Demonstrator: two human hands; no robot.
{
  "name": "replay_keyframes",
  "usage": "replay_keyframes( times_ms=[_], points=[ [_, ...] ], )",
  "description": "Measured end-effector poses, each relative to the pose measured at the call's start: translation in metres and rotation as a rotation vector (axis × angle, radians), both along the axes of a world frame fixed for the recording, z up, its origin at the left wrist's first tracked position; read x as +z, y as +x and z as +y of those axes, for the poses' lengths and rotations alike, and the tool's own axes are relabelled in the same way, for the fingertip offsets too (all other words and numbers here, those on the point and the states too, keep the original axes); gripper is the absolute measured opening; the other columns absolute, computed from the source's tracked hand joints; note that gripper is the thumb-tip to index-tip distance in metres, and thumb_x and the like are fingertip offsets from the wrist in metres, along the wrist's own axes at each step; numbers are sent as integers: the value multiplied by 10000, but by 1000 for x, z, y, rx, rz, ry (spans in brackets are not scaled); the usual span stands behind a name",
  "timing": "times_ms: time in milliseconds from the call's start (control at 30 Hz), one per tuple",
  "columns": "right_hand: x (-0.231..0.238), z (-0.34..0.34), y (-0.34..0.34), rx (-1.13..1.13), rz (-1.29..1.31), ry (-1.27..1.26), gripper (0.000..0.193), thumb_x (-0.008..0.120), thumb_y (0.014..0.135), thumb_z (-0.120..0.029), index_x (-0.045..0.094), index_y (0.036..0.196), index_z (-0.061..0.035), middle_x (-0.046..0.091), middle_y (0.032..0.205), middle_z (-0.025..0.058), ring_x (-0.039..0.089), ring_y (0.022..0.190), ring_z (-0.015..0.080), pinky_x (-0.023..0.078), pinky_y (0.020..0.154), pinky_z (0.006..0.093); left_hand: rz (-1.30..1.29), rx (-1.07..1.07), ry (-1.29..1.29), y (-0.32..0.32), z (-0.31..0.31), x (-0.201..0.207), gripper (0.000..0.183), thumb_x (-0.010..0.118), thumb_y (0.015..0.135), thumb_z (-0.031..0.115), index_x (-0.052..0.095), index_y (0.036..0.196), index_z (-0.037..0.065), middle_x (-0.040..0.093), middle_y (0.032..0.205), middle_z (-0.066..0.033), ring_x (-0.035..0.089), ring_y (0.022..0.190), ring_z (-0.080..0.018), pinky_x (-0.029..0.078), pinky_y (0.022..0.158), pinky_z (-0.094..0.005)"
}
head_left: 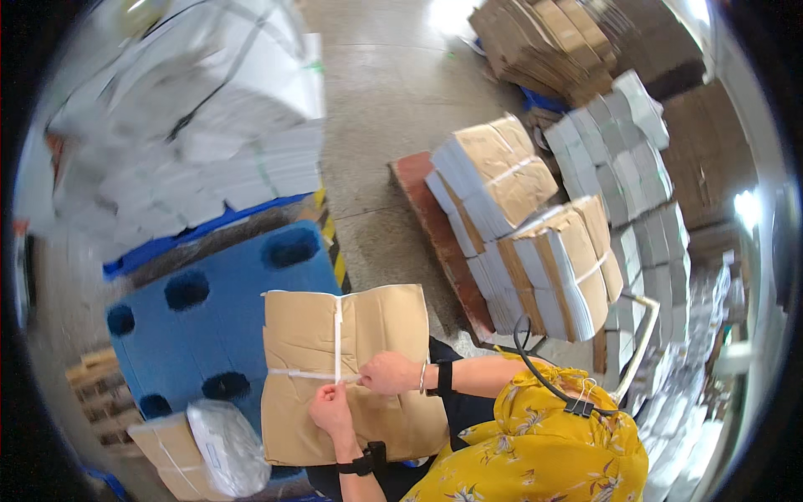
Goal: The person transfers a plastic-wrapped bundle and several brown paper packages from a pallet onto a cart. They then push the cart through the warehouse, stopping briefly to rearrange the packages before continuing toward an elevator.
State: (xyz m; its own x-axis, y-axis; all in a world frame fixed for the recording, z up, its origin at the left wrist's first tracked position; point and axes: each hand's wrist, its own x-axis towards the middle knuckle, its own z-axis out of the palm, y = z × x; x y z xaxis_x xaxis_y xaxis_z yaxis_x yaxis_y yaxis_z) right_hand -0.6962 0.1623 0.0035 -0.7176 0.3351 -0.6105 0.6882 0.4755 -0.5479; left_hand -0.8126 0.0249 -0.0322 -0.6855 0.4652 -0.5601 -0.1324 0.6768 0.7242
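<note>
A flat bundle wrapped in brown paper [376,322] lies in front of me, over the near edge of a blue plastic pallet. White strap [338,335] crosses it lengthwise and sideways, meeting near the middle. My left hand [333,410] is closed, fingers pinched on the strap at the crossing. Just beside it, my right hand [389,372] is also closed, with its fingertips on the sideways strap. The exact grip of the fingertips is too small to make out.
The blue pallet [242,284] has dark recesses. A brown parcel [171,456] and a clear plastic-wrapped package [226,448] lie at lower left. Strapped paper-topped stacks [502,167] stand on a red pallet [422,201] to the right. A tall white wrapped stack [201,142] stands at far left.
</note>
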Motion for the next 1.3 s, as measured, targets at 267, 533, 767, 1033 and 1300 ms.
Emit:
replay_keyframes(
  times_ms=[267,533,767,1033,1300],
  points=[
    [96,122,98,-402,294,219,313,597,820,-310,667,692,-34,632,656,210,632,639,396,511,614,493,-123,-40,306,76,167,109,170,739,833,81,607,750,12,493,634,67,401,542,-21,297,477,-194],
    [209,274,229,-736,636,482,302,636,813,-309,668,676,-41,630,638,191,627,606,383,509,582,465,110,-333,595,182,368,228,180,751,830,81,622,750,-15,500,637,69,390,563,-23,289,492,-200],
    [195,401,329,-1068,673,790,300,666,806,-295,649,648,-41,622,616,173,624,593,365,489,547,436,64,-651,707,283,554,218,170,764,829,115,676,764,-15,577,637,46,460,578,-22,363,511,-201],
    [8,506,397,-1473,212,751,324,598,866,-358,655,744,-63,661,721,175,650,696,376,508,618,467,315,-1134,556,388,683,19,152,693,888,207,681,906,56,641,679,-3,561,602,-86,444,565,-266],
    [5,516,383,-1610,48,725,299,629,853,-349,597,720,-83,655,700,141,649,686,351,498,594,457,-82,-1147,587,368,702,-14,167,674,906,240,654,932,76,611,665,-1,537,587,-91,442,566,-270]
  ],
)
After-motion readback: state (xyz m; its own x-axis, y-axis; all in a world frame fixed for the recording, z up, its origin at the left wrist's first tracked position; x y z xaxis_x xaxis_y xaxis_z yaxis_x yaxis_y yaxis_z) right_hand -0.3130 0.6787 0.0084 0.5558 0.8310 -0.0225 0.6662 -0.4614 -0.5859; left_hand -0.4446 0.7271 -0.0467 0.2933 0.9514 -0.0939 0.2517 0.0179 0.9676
